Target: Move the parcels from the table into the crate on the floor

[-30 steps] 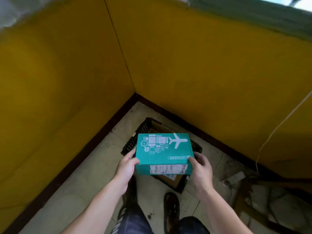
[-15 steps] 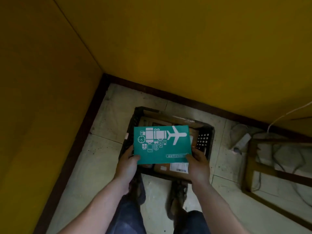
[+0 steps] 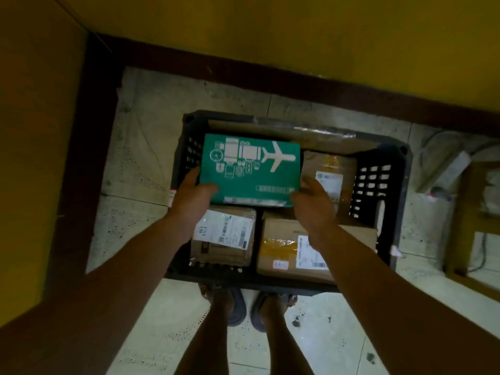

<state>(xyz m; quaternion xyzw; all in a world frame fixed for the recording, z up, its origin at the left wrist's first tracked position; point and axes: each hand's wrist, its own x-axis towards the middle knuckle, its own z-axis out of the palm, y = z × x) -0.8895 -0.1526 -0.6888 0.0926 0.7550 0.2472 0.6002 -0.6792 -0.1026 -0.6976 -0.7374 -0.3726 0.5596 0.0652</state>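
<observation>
Head view, looking straight down at the floor in a corner of yellow walls (image 3: 270, 28) with a dark skirting board (image 3: 270, 79)

- Teal parcel (image 3: 251, 171): flat box, white aeroplane and luggage print facing up. It sits level within the outline of the black plastic crate (image 3: 378, 185), over the crate's far-left part. Cannot tell whether it rests on anything beneath
- Left hand (image 3: 192, 196): grip closed on the near-left corner of the teal parcel, thumb on the top face, fingers along the left edge
- Right hand (image 3: 311, 201): grip on the near-right corner, fingers up the right edge. How far they wrap underneath is hidden
- The crate stands on the pale tiled floor (image 3: 151, 158), just in front of the person's sandalled feet (image 3: 235, 304)
- Contents of the crate:
  - labelled cardboard parcel (image 3: 224, 236) at near left, white shipping label on top, partly under the teal parcel's near edge
  - yellow-taped cardboard parcel (image 3: 281, 247) at near right, just beside the labelled one, partly covered by the right forearm
  - brown wrapped parcel (image 3: 327, 171) at far right, beside the teal parcel's right edge
  - long flat carton (image 3: 284, 131) with clear tape, along the far wall
- Wooden frame (image 3: 460, 226) on the floor to the right of the crate, apart from it, with pale cables (image 3: 433, 142) lying near it; detail there is blurred
</observation>
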